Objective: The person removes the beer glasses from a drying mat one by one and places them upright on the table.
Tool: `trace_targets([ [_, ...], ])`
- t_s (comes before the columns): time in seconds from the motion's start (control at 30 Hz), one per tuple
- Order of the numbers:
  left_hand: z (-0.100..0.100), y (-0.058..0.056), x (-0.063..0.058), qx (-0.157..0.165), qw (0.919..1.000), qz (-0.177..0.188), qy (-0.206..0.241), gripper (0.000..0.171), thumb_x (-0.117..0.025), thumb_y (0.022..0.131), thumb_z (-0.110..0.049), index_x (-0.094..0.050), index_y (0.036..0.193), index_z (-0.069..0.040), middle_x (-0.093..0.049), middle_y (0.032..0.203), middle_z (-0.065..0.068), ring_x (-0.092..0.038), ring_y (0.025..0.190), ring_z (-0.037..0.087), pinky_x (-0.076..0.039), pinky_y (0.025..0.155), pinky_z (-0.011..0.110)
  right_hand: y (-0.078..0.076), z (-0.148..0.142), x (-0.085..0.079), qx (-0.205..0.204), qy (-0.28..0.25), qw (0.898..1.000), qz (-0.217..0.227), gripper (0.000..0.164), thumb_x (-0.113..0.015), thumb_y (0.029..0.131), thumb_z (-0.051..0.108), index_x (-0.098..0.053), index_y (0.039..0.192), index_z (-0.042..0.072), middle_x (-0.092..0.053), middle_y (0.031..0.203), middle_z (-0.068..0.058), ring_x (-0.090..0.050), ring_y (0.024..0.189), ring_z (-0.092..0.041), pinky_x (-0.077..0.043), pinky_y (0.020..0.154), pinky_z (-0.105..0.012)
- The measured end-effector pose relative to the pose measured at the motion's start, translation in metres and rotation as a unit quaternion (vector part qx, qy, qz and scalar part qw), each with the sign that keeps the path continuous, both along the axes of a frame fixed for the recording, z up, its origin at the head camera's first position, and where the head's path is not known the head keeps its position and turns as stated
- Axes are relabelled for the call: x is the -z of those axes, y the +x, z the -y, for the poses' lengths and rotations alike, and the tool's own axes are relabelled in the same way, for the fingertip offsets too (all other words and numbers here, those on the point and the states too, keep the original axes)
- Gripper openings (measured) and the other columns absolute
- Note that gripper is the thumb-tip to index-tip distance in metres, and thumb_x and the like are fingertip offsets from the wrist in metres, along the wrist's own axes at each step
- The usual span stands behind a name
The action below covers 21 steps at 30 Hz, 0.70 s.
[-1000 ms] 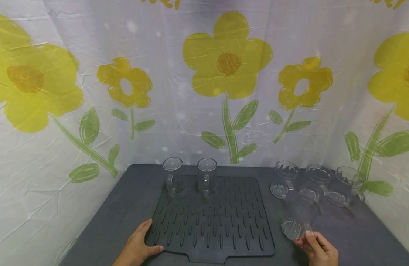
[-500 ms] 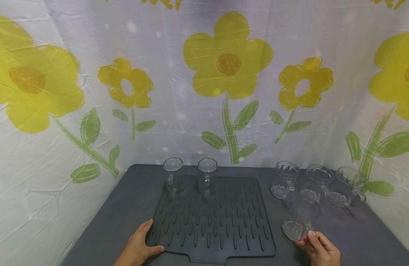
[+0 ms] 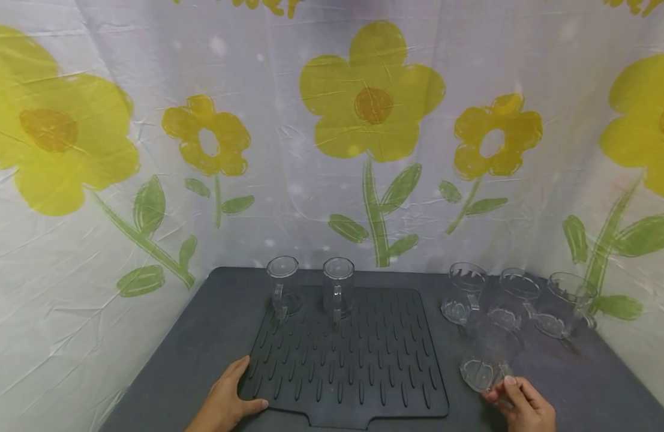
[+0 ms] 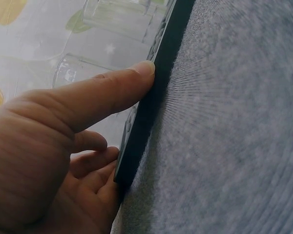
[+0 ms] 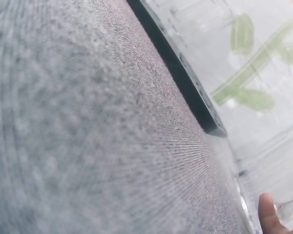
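Note:
My left hand spans the near left corner of a black ridged draining mat, thumb against its front edge and fingers along its left side. In the left wrist view, the thumb lies straight, its tip on the mat's edge. To the right of the mat, my right hand pinches the handle of a clear glass mug, which is upright at the table. The right wrist view catches only a fingertip beside the glass. Two more glass mugs stand upside down at the mat's back left.
Three upright glass mugs stand in a row at the back right, beyond the held one. A grey table carries everything. Behind it hangs a white curtain with yellow flowers.

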State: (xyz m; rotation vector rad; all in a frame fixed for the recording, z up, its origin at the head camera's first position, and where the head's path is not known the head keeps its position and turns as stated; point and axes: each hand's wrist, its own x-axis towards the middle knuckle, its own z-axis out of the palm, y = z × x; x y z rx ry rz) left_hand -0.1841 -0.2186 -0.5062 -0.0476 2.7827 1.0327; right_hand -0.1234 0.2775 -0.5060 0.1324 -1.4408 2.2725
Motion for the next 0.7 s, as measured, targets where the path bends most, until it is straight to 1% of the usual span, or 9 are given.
trace_targets([
  [0.07, 0.001, 0.000, 0.000, 0.000, 1.0000, -0.002, 0.001, 0.111, -0.090, 0.062, -0.043, -0.036, 0.143, 0.011, -0.035, 0.142, 0.033, -0.035, 0.126, 0.054, -0.037, 0.095, 0.065, 0.000, 0.001, -0.001, 0.010, 0.006, 1.000, 0.015, 0.028, -0.051, 0.100, 0.006, -0.065, 0.077, -0.002, -0.063, 0.070, -0.009, -0.066, 0.066, -0.018, -0.058, 0.062, -0.029],
  [0.13, 0.001, 0.000, 0.000, 0.001, 1.0000, -0.004, 0.001, 0.111, -0.090, 0.062, -0.043, -0.036, 0.143, 0.011, -0.035, 0.142, 0.033, -0.035, 0.126, 0.054, -0.037, 0.095, 0.065, 0.000, 0.002, -0.004, 0.038, 0.022, 0.998, 0.047, 0.031, -0.050, 0.101, 0.009, -0.066, 0.076, -0.001, -0.064, 0.070, -0.007, -0.066, 0.065, -0.016, -0.057, 0.061, -0.027],
  [0.17, 0.001, 0.000, 0.000, 0.001, 1.0000, -0.005, 0.002, 0.111, -0.090, 0.062, -0.043, -0.036, 0.142, 0.011, -0.035, 0.142, 0.033, -0.035, 0.126, 0.054, -0.037, 0.095, 0.065, -0.001, 0.003, -0.006, 0.060, 0.034, 0.995, 0.073, 0.033, -0.050, 0.101, 0.012, -0.066, 0.075, 0.000, -0.064, 0.069, -0.006, -0.066, 0.064, -0.015, -0.057, 0.059, -0.026],
  [0.2, 0.002, 0.000, -0.001, 0.000, 1.0000, -0.007, 0.002, 0.111, -0.090, 0.062, -0.043, -0.036, 0.142, 0.011, -0.035, 0.142, 0.033, -0.035, 0.126, 0.054, -0.037, 0.095, 0.065, -0.002, 0.003, -0.009, 0.086, 0.049, 0.990, 0.104, 0.035, -0.050, 0.102, 0.014, -0.066, 0.073, 0.001, -0.064, 0.068, -0.004, -0.065, 0.063, -0.013, -0.056, 0.058, -0.024],
  [0.3, 0.002, 0.000, -0.001, 0.000, 0.9999, -0.011, 0.004, 0.111, -0.090, 0.062, -0.043, -0.037, 0.142, 0.011, -0.035, 0.141, 0.033, -0.035, 0.126, 0.054, -0.037, 0.096, 0.064, -0.006, 0.004, -0.015, 0.159, 0.078, 0.966, 0.188, 0.039, -0.047, 0.102, 0.016, -0.066, 0.071, 0.001, -0.064, 0.065, 0.001, -0.064, 0.060, -0.009, -0.052, 0.054, -0.019],
  [0.4, 0.002, 0.000, -0.001, -0.001, 0.9999, -0.013, 0.004, 0.110, -0.090, 0.062, -0.043, -0.037, 0.142, 0.011, -0.036, 0.141, 0.033, -0.035, 0.126, 0.054, -0.036, 0.096, 0.064, -0.010, 0.001, -0.015, 0.213, 0.102, 0.941, 0.241, 0.039, -0.048, 0.101, 0.018, -0.068, 0.073, -0.001, -0.063, 0.063, 0.006, -0.061, 0.059, -0.005, -0.049, 0.051, -0.016],
  [0.5, 0.002, 0.001, -0.002, -0.001, 0.9999, -0.010, 0.006, 0.110, -0.090, 0.062, -0.043, -0.037, 0.142, 0.011, -0.035, 0.141, 0.033, -0.035, 0.126, 0.054, -0.036, 0.096, 0.065, -0.012, -0.004, -0.012, 0.255, 0.130, 0.925, 0.248, 0.038, -0.051, 0.101, 0.023, -0.070, 0.077, 0.001, -0.063, 0.063, 0.011, -0.060, 0.059, -0.002, -0.048, 0.047, -0.018],
  [0.57, 0.002, 0.001, -0.002, 0.000, 1.0000, -0.005, 0.008, 0.109, -0.090, 0.063, -0.042, -0.036, 0.142, 0.011, -0.035, 0.141, 0.034, -0.034, 0.126, 0.055, -0.036, 0.096, 0.066, -0.012, -0.006, -0.013, 0.288, 0.145, 0.915, 0.241, 0.036, -0.054, 0.100, 0.026, -0.072, 0.079, 0.003, -0.062, 0.063, 0.015, -0.058, 0.058, 0.000, -0.047, 0.045, -0.018],
  [0.7, 0.001, 0.001, -0.002, 0.004, 1.0000, 0.001, 0.009, 0.109, -0.090, 0.063, -0.042, -0.036, 0.142, 0.011, -0.034, 0.141, 0.034, -0.034, 0.126, 0.056, -0.036, 0.095, 0.066, -0.003, -0.002, -0.032, 0.331, 0.154, 0.906, 0.215, 0.032, -0.056, 0.100, 0.027, -0.071, 0.086, 0.002, -0.061, 0.064, 0.018, -0.056, 0.060, -0.001, -0.045, 0.048, -0.013],
])
